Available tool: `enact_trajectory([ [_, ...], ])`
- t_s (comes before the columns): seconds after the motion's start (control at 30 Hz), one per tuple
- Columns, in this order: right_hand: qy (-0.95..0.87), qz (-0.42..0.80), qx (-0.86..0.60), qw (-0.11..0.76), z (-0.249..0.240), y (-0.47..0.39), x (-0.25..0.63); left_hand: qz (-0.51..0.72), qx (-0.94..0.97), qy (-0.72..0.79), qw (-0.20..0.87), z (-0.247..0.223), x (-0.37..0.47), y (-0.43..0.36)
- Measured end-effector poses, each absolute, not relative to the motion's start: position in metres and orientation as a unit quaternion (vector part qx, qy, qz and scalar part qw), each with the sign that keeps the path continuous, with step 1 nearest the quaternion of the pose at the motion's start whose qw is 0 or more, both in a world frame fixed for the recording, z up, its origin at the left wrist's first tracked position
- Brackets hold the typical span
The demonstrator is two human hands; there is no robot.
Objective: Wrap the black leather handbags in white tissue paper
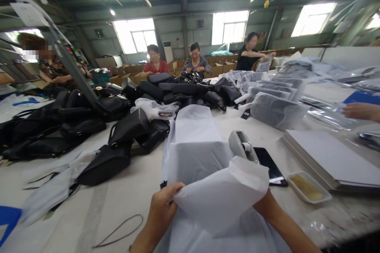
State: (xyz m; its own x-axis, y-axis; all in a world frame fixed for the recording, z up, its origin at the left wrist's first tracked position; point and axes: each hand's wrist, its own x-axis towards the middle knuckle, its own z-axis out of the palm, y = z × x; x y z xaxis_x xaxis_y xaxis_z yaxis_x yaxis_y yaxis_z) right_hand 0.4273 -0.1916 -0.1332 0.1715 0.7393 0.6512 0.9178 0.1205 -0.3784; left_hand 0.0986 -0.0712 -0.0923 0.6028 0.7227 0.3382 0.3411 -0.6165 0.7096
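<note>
My left hand [162, 209] is closed, its thumb and fingers pinching the left edge of a thin white sheet [219, 197], paper or soft cloth. The sheet is raised and curved towards me. My right hand [265, 201] is behind the sheet's right side; its fingers are hidden. Beyond it lies a boxy white-covered bundle [197, 160], with more white sheeting [196, 122] at its far end. A tape dispenser [242, 144] stands right of the bundle, beside a dark tablet or phone [268, 166].
Black handbags [124, 130] are heaped to the left and across the back. Stacked grey-white boards [329, 158] and a plastic tub [308, 187] lie to the right. A co-worker's hand [360, 110] reaches in at right. Wrapped bags [276, 106] stand further back, with several people beyond.
</note>
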Motion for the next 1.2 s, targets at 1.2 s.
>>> enact_trajectory([
  [1.2,-0.572,-0.064,-0.737,0.356,-0.09,-0.168,0.392,0.275,0.796,0.485,0.235,-0.073,0.127,-0.06],
])
